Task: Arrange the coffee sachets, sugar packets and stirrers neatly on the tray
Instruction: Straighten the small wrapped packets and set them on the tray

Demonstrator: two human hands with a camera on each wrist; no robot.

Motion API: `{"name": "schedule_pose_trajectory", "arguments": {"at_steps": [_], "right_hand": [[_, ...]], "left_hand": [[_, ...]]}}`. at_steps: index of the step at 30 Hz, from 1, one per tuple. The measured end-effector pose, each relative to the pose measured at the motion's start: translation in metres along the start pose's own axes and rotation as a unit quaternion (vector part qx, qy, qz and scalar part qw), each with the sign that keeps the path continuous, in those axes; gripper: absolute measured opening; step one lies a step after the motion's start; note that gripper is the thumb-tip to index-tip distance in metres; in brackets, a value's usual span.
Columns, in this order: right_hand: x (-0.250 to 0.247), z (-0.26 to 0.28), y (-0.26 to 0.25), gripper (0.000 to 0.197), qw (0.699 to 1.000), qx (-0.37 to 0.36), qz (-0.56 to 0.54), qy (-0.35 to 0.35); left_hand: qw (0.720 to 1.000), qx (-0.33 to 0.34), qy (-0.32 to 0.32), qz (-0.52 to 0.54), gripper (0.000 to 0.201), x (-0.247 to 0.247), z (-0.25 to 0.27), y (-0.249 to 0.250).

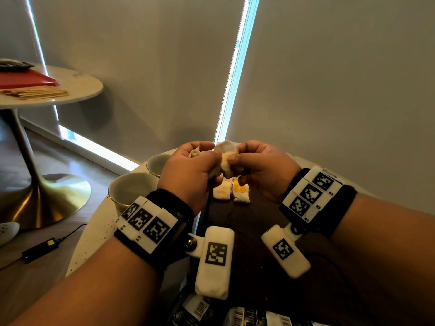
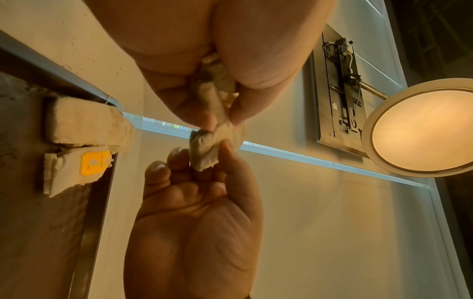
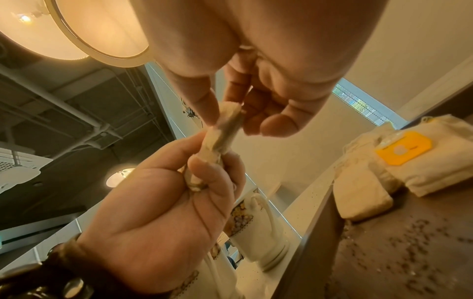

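Nearest to the camera, black sachets with barcodes (image 1: pixel 244 316) lay at the front edge of the dark rectangular tray (image 1: pixel 254 222), probably waiting for their turn. Above the tray, the left hand (image 1: pixel 188 170) and the right hand (image 1: pixel 263 165) both pinched one small cream-coloured soft packet (image 1: pixel 226 161) between thumb and fingers, held up in the air, I think to flatten it before putting it down. Just behind, two similar cream packets (image 1: pixel 221 192), one with a yellow tag (image 1: pixel 240 189), lay side by side on the tray, so a row seemed to be started. Two white ceramic cups (image 1: pixel 131 187) stood left of the tray on the speckled table (image 1: pixel 94 236).
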State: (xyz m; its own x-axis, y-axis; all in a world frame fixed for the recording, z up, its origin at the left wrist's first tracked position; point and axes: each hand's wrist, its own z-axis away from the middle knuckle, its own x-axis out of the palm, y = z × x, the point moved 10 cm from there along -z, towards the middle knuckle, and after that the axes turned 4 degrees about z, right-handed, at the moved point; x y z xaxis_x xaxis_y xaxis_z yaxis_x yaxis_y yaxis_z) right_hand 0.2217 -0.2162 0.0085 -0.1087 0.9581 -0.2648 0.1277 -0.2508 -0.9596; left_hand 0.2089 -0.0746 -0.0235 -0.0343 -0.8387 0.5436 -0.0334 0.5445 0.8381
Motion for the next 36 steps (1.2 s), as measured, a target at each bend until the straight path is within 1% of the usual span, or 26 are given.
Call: {"name": "schedule_pose_trajectory", "arguments": {"at_steps": [3,7,12,14,16,20,23,25,28,31,33,36], "right_hand": [[0.001,0.0,-0.002,0.01,1.0,-0.005,0.013,-0.015],[-0.001,-0.002,-0.005,0.012,1.0,-0.004,-0.003,-0.009],[-0.007,-0.005,-0.008,0.014,0.999,-0.013,0.052,0.005],[-0.013,-0.007,-0.006,0.014,0.998,-0.005,0.051,0.023],[-0.02,-0.009,-0.002,0.012,0.998,0.011,0.054,0.043],[-0.031,-0.012,0.014,0.007,0.987,0.063,0.129,0.071],[-0.026,-0.013,0.03,0.01,0.975,0.101,0.193,0.05],[-0.019,-0.013,0.04,0.007,0.964,0.126,0.231,0.029],[-0.005,-0.012,0.049,0.006,0.944,0.153,0.291,-0.018],[0.009,-0.011,0.056,0.01,0.935,0.181,0.298,-0.07],[0.011,-0.013,0.058,0.012,0.931,0.188,0.305,-0.068],[0.007,-0.02,0.055,0.012,0.918,0.167,0.358,-0.034]], "left_hand": [[1.0,0.003,0.006,-0.017,0.014,-0.002,-0.001,0.0],[0.999,0.002,0.004,-0.038,0.014,-0.002,-0.002,-0.001],[1.0,-0.003,0.003,-0.027,0.012,0.0,-0.001,-0.003],[1.0,-0.002,0.013,-0.006,0.01,-0.001,-0.001,0.0],[1.0,0.005,0.019,0.007,0.014,-0.002,-0.001,0.003],[0.999,0.029,0.021,0.021,0.023,-0.002,-0.001,0.01],[0.999,0.035,0.022,0.027,0.025,-0.002,0.0,0.012],[0.999,0.037,0.025,0.023,0.025,-0.002,0.001,0.012],[0.999,0.038,0.029,0.02,0.023,-0.003,0.002,0.012],[0.999,0.034,0.03,0.019,0.024,-0.003,0.001,0.011],[0.999,0.034,0.029,0.021,0.024,-0.003,0.001,0.011],[0.999,0.035,0.031,0.017,0.025,-0.004,0.0,0.011]]}}
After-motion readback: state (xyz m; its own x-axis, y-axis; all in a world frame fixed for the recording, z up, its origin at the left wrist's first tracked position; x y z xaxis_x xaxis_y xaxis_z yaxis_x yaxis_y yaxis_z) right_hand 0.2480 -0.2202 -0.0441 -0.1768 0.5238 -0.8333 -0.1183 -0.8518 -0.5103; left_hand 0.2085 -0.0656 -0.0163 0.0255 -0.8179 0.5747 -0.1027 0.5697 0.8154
